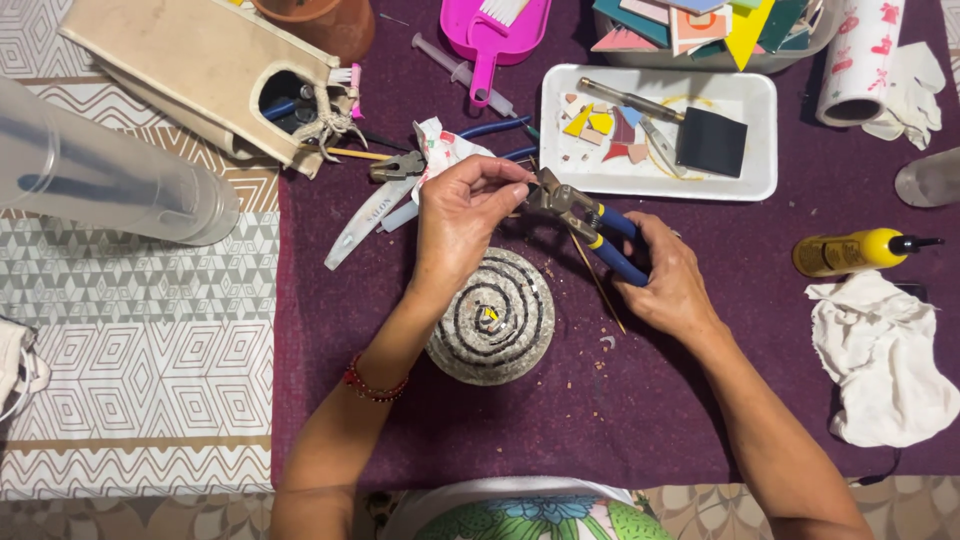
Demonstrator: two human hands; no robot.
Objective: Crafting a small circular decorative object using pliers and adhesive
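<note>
Mid-frame, your right hand (668,280) grips the blue-handled nippers (585,215); your left hand (462,215) pinches a small piece at their jaws, too small to identify. Just below sits the spiral-patterned dome (490,318) on the purple surface (600,400).

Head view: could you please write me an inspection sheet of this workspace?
Surface: purple cloth over a patterned tablecloth, with small chips scattered on it.
Job's things: blue-handled nippers; round mosaic dome with a dark spiral.
Clutter: white tray of tile pieces, yellow glue bottle, white rag, pink dustpan, syringe, canvas tool bag, clear cylinder.
Grips: left hand pinches something small at the nipper jaws; right hand closed on the handles.
Cables: thin dark one at the cloth's lower right edge.
Surroundings: nothing seen.
</note>
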